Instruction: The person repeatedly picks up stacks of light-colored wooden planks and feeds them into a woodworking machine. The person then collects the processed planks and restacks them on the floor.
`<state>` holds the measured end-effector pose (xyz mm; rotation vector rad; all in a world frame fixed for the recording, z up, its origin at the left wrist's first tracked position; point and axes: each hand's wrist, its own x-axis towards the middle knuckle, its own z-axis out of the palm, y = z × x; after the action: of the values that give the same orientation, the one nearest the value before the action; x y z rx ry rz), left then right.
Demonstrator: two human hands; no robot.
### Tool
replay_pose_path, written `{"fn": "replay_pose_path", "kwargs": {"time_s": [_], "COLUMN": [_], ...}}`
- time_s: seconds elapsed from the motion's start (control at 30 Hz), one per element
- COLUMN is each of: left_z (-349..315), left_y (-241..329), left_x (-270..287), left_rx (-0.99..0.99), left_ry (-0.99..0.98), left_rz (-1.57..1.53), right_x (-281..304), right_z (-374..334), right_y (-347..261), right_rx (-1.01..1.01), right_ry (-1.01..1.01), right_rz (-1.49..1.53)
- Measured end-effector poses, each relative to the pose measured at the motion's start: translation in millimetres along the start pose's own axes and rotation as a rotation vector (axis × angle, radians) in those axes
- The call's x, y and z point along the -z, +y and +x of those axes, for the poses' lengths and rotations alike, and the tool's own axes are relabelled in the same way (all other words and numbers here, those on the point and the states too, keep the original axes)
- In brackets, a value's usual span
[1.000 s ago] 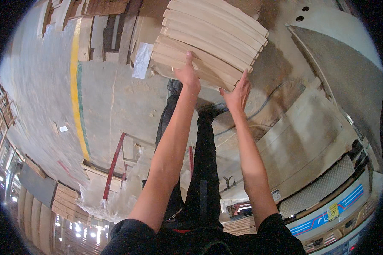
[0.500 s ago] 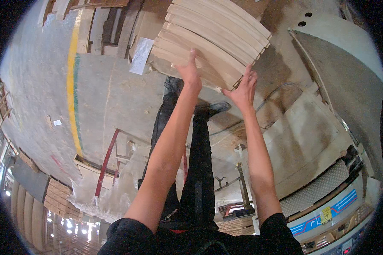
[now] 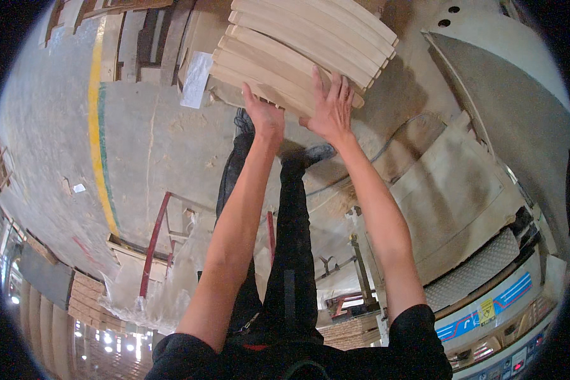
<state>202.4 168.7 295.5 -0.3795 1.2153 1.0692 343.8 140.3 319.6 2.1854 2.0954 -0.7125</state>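
Observation:
A stack of pale, slightly curved wooden slats [image 3: 304, 44] lies in layered rows at the top of the view. My left hand [image 3: 264, 119] is at the stack's near edge, its thumb stretched out and pointing up against the wood. Its other fingers are partly hidden at the slats' edge. My right hand [image 3: 333, 111] rests on the near slats toward their right end, fingers spread over the wood and thumb lowered to the near side.
A white paper sheet [image 3: 196, 80] hangs by the stack's left side. To the right stands a machine with a flat panel [image 3: 453, 196] and a textured metal strip [image 3: 475, 273]. A dark cable [image 3: 392, 136] crosses the floor. Red metal bars [image 3: 155, 247] rise near clear plastic wrap [image 3: 177, 288].
My right hand has moved left from the slats' right end and its fingers now spread on top. My left hand has shifted left and nearer, to the stack's near edge.

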Motion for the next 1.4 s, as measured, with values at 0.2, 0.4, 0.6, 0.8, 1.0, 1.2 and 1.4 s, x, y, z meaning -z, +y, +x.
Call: {"fn": "replay_pose_path", "kwargs": {"time_s": [0.2,0.4,0.6,0.8,1.0,1.2,1.4], "left_z": [5.7,-78.0,-183.9,-304.9,-370.4,-380.5,-387.4], "left_y": [6.0,18.2,-38.8,-139.6,-206.4,-235.4,-233.0], "left_x": [25.7,16.9,-25.7,-93.2,-117.8,-115.3,-120.2], "left_rx": [-0.175,0.098,0.215,0.562,0.747,0.813,0.783], "left_ry": [-0.073,-0.285,-0.793,-0.822,-1.075,-1.285,-1.274], "left_rz": [0.171,0.103,0.217,0.149,-0.02,-0.116,-0.034], "right_x": [18.4,38.4,115.0,193.7,218.1,209.2,206.5], "right_z": [-21.3,-117.3,-240.0,-358.3,-410.0,-429.1,-431.5], "right_y": [-31.5,-42.2,-53.3,-11.8,16.6,24.5,20.7], "right_rx": [-0.043,-0.245,-0.448,-0.859,-0.961,-0.939,-1.098], "right_ry": [-0.059,-0.136,0.089,0.787,1.679,1.627,1.442], "right_rz": [0.137,0.495,0.7,0.579,1.765,1.543,1.139]}}
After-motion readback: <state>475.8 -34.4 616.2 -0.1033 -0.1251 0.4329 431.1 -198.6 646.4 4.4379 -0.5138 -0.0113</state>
